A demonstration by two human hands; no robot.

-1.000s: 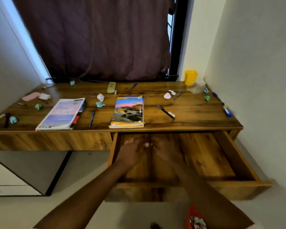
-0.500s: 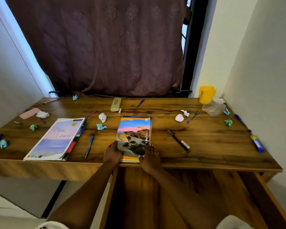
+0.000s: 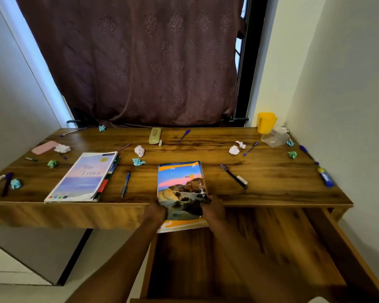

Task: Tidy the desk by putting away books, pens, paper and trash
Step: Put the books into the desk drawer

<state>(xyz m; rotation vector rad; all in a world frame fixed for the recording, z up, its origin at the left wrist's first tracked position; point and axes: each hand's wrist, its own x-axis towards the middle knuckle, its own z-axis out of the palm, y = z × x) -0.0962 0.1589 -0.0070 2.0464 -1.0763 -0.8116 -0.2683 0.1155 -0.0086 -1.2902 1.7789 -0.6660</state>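
1. Left hand (image 3: 155,212) gripped the left edge of the landscape-cover book (image 3: 179,189) at its near end, and right hand (image 3: 213,209) gripped the right edge opposite. Both curled round it.
2. Book lay between the hands, long axis running straight away from the person. Near end overhung the front edge of the desk (image 3: 271,171); far end rested on the top.
3. Open drawer (image 3: 228,259) sat directly below the overhang, toward the person — next move probably meant drawing the book back and down. Both hands equally near.
4. Fingers under the book were hidden; forearms and drawer floor blurred; drawer front cut off at frame bottom. One book or a stack — couldn't tell.
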